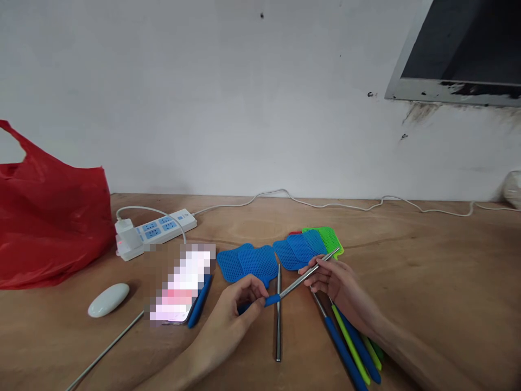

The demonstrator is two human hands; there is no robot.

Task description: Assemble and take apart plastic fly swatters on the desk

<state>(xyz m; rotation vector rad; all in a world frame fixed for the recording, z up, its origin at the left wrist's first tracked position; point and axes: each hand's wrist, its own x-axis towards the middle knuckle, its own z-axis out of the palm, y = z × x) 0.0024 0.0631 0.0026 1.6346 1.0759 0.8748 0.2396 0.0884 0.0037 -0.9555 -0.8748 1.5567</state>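
Note:
My left hand (240,309) is closed round the blue grip (272,300) of a fly swatter handle. My right hand (336,279) pinches the silver metal rod (299,281) of that same handle, which slants up to the right. Beneath it a bare metal tube (278,326) lies on the table. Blue mesh swatter heads (256,262) lie behind my hands, with more blue heads (299,250) and a green one (330,239) to the right. By my right forearm lie several swatter handles with blue (344,350) and green (350,342) grips, partly hidden.
To the left are a phone (183,285) with a blurred screen, a blue grip (199,301) beside it, a white oval object (108,300) and a power strip (163,231). A red plastic bag (52,222) stands at far left. A white cable (317,204) runs along the wall.

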